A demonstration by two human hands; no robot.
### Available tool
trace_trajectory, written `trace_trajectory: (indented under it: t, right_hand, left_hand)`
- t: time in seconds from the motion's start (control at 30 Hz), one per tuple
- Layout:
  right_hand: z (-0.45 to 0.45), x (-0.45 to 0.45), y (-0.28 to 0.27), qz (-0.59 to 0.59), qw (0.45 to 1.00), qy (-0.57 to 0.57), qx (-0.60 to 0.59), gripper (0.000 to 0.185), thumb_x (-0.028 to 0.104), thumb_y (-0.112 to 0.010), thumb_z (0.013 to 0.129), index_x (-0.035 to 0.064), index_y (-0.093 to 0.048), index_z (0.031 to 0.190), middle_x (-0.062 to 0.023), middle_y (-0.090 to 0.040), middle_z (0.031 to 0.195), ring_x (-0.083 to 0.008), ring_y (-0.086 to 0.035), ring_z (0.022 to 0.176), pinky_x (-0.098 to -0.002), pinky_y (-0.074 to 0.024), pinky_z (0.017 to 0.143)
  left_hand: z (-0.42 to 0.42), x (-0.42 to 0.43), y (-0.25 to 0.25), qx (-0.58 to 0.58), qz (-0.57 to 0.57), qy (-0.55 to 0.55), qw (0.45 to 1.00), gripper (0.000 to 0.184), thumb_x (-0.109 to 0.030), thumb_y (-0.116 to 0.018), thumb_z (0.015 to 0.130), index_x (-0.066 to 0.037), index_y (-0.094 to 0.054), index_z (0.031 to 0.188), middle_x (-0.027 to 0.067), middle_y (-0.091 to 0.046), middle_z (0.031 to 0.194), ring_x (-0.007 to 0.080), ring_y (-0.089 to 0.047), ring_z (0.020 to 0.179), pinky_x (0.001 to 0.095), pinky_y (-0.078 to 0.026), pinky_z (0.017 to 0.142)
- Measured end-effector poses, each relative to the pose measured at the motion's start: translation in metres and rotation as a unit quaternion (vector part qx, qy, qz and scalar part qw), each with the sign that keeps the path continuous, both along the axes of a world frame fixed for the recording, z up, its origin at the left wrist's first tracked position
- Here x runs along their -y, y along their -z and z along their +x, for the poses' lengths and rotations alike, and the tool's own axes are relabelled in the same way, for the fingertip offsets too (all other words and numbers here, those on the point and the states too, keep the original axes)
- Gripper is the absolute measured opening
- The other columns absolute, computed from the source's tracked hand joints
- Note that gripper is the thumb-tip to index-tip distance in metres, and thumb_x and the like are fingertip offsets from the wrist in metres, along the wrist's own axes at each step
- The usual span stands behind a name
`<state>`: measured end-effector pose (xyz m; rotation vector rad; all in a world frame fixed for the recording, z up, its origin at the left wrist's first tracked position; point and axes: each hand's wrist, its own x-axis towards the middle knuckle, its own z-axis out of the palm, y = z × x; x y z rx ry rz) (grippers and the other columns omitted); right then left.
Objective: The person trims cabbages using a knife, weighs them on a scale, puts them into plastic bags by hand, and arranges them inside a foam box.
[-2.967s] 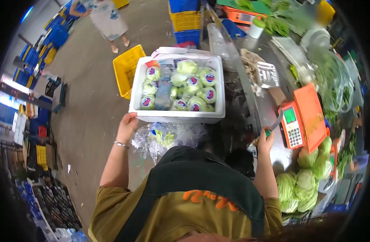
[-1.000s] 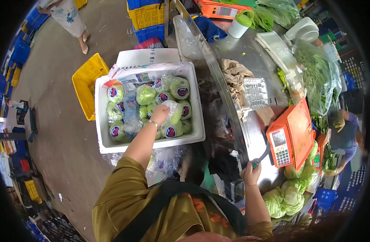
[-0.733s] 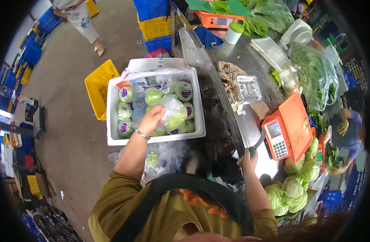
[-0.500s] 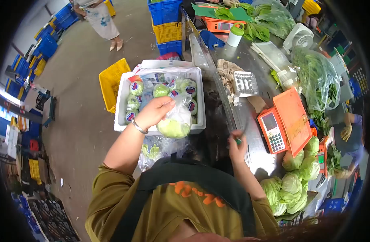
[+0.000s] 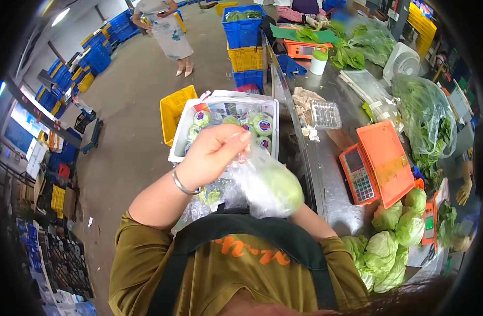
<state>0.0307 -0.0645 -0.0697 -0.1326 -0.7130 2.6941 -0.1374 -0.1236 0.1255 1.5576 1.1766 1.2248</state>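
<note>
Pinched in my left hand (image 5: pixel 212 152) is the top of a clear plastic bag with a pale green round vegetable (image 5: pixel 281 189) inside, held up in front of my chest. Behind it, the white foam box (image 5: pixel 174 150) holds several wrapped round vegetables with labels (image 5: pixel 263 125). The hanging bag hides my right hand; only the right forearm (image 5: pixel 313 224) shows beside it. Crumpled clear plastic (image 5: pixel 196 210) lies below the box, partly covered by my left wrist.
A yellow crate (image 5: pixel 173 113) stands left of the box. On the metal table (image 5: pixel 331 179) are an orange scale (image 5: pixel 357 174), a clear tray (image 5: pixel 326 115), a fan (image 5: pixel 402 63) and green heads (image 5: pixel 381 247). One person (image 5: pixel 165 31) stands behind; a co-worker's gloved hand (image 5: pixel 464 192) is at the right.
My left hand has taken a bagged vegetable out of the box and raised it towards my chest. My right hand, earlier holding a green-handled knife beside the scale, has moved inward behind the bag.
</note>
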Motion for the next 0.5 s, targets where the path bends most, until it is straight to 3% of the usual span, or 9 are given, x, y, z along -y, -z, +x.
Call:
trace_trajectory:
  t: [0.03, 0.07, 0.17, 0.2, 0.3, 0.37, 0.4, 0.47, 0.5]
  right_hand:
    - [0.009, 0.007, -0.004, -0.123, 0.989, -0.028, -0.080, 0.079, 0.067, -0.030, 0.085, 0.0102, -0.030, 0.139, -0.0152, -0.033, 0.141, -0.0252, -0.038, 0.126, -0.0428, -0.0336, 0.102]
    - [0.020, 0.010, -0.011, -0.157, 0.979, -0.069, -0.113, 0.088, 0.072, -0.024, 0.081, 0.0116, -0.017, 0.143, -0.0124, -0.020, 0.147, -0.0277, -0.024, 0.134, -0.0443, -0.0200, 0.109]
    - [0.021, 0.010, 0.006, -0.187, 0.945, -0.143, -0.226, 0.083, 0.069, -0.022, 0.083, 0.0116, -0.018, 0.143, -0.0106, -0.021, 0.147, -0.0286, -0.023, 0.134, -0.0440, -0.0206, 0.109]
    - [0.027, 0.008, 0.011, -0.214, 0.952, -0.134, -0.176, 0.073, 0.061, -0.025, 0.089, 0.0096, -0.023, 0.142, -0.0112, -0.027, 0.144, -0.0283, -0.029, 0.132, -0.0431, -0.0246, 0.108]
    - [0.015, 0.010, -0.027, -0.011, 0.994, -0.035, 0.100, 0.064, 0.046, -0.053, 0.085, 0.0061, -0.040, 0.133, -0.0141, -0.047, 0.131, -0.0257, -0.047, 0.119, -0.0408, -0.0358, 0.102]
    - [0.014, -0.005, 0.025, -0.042, 0.993, -0.051, 0.103, 0.050, 0.037, -0.052, 0.088, 0.0041, -0.048, 0.125, -0.0131, -0.055, 0.119, -0.0241, -0.055, 0.107, -0.0376, -0.0424, 0.095]
    - [0.019, -0.011, 0.048, -0.056, 0.991, -0.062, 0.105, 0.043, 0.032, -0.052, 0.090, 0.0031, -0.051, 0.121, -0.0126, -0.059, 0.113, -0.0232, -0.059, 0.101, -0.0360, -0.0457, 0.092]
    - [0.034, -0.007, 0.064, 0.129, 0.977, 0.044, 0.164, 0.035, 0.031, -0.052, 0.090, 0.0028, -0.057, 0.110, -0.0105, -0.063, 0.101, -0.0207, -0.063, 0.090, -0.0334, -0.0498, 0.085]
    - [0.038, -0.005, 0.067, 0.132, 0.975, 0.048, 0.171, 0.036, 0.033, -0.053, 0.090, 0.0036, -0.056, 0.110, -0.0100, -0.063, 0.102, -0.0204, -0.062, 0.092, -0.0334, -0.0498, 0.084]
  left_hand:
    - [0.002, 0.007, -0.008, 0.020, -0.009, -0.015, 1.000, 0.028, -0.022, -0.049, 0.093, -0.001, -0.058, 0.076, 0.0016, -0.057, 0.069, 0.0077, -0.049, 0.060, 0.0226, -0.039, 0.056]
    - [0.005, 0.016, -0.016, 0.041, -0.018, -0.029, 0.999, 0.027, -0.022, -0.049, 0.093, -0.002, -0.058, 0.078, 0.0020, -0.058, 0.071, 0.0077, -0.049, 0.060, 0.0216, -0.038, 0.055]
    - [-0.017, 0.025, -0.015, 0.071, -0.027, -0.049, 0.996, 0.023, -0.023, -0.050, 0.092, -0.003, -0.060, 0.091, 0.0045, -0.062, 0.082, 0.0087, -0.051, 0.068, 0.0221, -0.038, 0.060]
    - [-0.024, 0.020, -0.004, 0.092, 0.003, -0.064, 0.994, 0.023, -0.023, -0.050, 0.091, -0.003, -0.060, 0.096, 0.0049, -0.062, 0.087, 0.0090, -0.053, 0.073, 0.0229, -0.039, 0.064]
    - [-0.025, 0.014, 0.004, 0.129, 0.040, -0.119, 0.984, 0.033, -0.022, -0.052, 0.090, -0.004, -0.053, 0.118, 0.0041, -0.059, 0.107, 0.0113, -0.053, 0.097, 0.0273, -0.041, 0.081]
    - [-0.058, -0.001, 0.028, 0.082, 0.019, -0.124, 0.989, 0.037, -0.021, -0.054, 0.090, -0.005, -0.049, 0.123, 0.0031, -0.057, 0.111, 0.0124, -0.052, 0.103, 0.0290, -0.040, 0.086]
    - [-0.069, 0.000, 0.031, 0.087, 0.009, -0.185, 0.979, 0.036, -0.015, -0.058, 0.086, -0.004, -0.049, 0.119, 0.0050, -0.058, 0.104, 0.0137, -0.053, 0.099, 0.0290, -0.043, 0.082]
    - [-0.110, 0.002, 0.068, 0.071, -0.002, -0.299, 0.952, 0.035, -0.012, -0.061, 0.084, -0.003, -0.048, 0.115, 0.0056, -0.058, 0.098, 0.0145, -0.053, 0.097, 0.0290, -0.045, 0.078]
    - [-0.128, 0.003, 0.088, 0.064, -0.008, -0.355, 0.933, 0.035, -0.010, -0.062, 0.082, -0.002, -0.047, 0.114, 0.0059, -0.058, 0.095, 0.0149, -0.053, 0.096, 0.0290, -0.046, 0.076]
